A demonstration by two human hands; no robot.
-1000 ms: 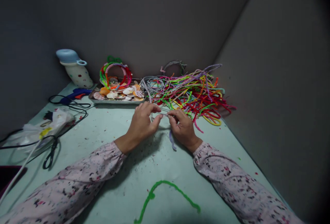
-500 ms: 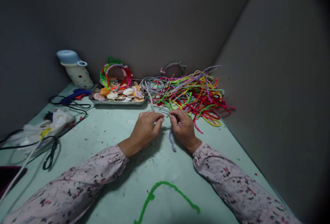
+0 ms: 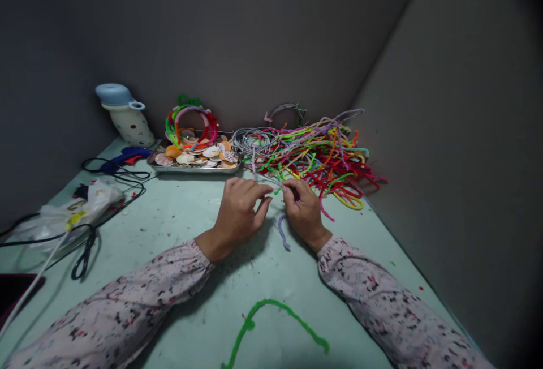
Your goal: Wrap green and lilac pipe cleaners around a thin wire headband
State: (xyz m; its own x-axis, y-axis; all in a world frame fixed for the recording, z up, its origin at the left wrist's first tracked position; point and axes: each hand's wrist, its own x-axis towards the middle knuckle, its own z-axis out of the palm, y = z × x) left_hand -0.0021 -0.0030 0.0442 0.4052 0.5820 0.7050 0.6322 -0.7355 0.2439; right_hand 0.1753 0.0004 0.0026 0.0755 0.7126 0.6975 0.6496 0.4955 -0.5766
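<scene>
While right grip (image 3: 304, 209) pinches grey wire (image 3: 268, 179), left grip (image 3: 240, 206) stands slightly parted, apparently empty; lilac stem (image 3: 282, 233) shows just below right grip. For neat work, steady wire at pinch.

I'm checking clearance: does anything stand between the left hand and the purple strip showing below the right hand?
Nothing visible does: only table shows between the left hand and the purple strip.

Pink, dark-and-red-flecked fabric sleeves (image 3: 373, 292) against a pale green flat tabletop (image 3: 195, 315).
A bent fuzzy stem (image 3: 268, 301) is bright green; a tangled fuzzy-stem heap (image 3: 339, 151) mixes red, yellow and purple; a thin held strand (image 3: 268, 179) appears grey, though indistinct.
</scene>
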